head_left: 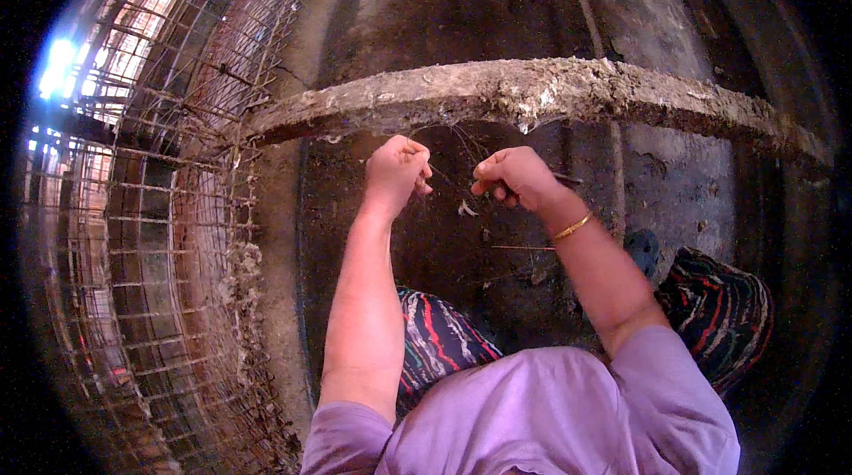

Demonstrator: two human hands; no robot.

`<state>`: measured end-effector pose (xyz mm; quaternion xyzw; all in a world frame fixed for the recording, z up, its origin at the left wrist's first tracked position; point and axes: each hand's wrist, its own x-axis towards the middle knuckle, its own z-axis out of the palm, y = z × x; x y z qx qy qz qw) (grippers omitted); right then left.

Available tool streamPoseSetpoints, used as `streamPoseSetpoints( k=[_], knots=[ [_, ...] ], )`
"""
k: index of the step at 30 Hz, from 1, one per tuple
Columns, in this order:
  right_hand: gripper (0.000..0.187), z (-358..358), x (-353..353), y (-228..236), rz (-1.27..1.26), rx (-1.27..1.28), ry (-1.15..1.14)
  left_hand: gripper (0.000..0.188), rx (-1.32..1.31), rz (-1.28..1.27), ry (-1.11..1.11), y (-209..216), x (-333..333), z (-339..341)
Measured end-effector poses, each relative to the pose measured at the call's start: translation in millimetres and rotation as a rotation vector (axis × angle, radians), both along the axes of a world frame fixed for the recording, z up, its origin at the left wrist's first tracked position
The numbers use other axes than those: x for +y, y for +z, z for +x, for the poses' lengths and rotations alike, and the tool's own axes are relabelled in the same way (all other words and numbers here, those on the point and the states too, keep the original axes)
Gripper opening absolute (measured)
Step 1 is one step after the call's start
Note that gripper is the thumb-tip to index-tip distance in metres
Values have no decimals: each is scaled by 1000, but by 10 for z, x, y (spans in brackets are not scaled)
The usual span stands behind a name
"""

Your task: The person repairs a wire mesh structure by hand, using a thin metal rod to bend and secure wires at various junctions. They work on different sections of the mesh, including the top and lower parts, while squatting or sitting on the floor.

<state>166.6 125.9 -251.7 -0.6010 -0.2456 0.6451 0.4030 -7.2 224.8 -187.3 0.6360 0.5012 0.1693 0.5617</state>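
Under a crusted beam (532,89), both hands' fingers (413,155) pinch thin wire (453,178).

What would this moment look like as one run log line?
left hand: pinching thin dark binding wire | right hand: closed on same wire | above: crusted grey concrete edge | left side: rusty steel mesh cage

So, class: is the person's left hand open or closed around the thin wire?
Closed. The left hand is curled into a fist, its fingers pinching the thin wire that runs across to the right hand.
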Motion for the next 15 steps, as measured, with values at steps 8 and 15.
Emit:
streamPoseSetpoints(
  k=[8, 15],
  knots=[
    [22, -139, -39, -134, 14, 276, 15, 7, 20, 99, -28, 15, -59, 66],
    [13, -63, 10, 68, 2, -216, 203, 8, -20, 76, -60, -87, -1, 8]
  ],
)
